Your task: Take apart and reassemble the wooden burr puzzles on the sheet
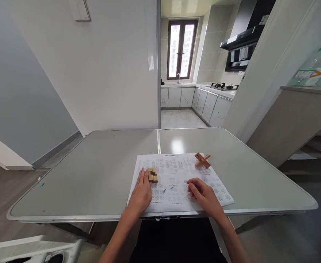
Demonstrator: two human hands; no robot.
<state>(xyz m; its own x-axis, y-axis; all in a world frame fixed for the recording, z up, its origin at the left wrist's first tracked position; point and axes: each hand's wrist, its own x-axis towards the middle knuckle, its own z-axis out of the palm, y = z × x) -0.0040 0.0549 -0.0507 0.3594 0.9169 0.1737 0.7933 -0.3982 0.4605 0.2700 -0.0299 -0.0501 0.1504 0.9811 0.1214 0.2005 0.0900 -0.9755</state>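
My left hand lies on a printed paper sheet, fingers stretched out. Its fingertips rest against the left side of a small block-shaped wooden puzzle, which has a notch in its top. Over the right part of the sheet is my right hand, its fingers curled in and nothing visible in them. Beyond it, at the sheet's upper right, sits a reddish-brown wooden cross-shaped puzzle of interlocked bars. The sheet carries rows of small diagrams, partly covered by both hands.
The sheet lies at the near edge of a grey-green table with a metal rim. A small teal scrap is at the table's left edge. Bottles stand on a cabinet at right. A white object is at lower left.
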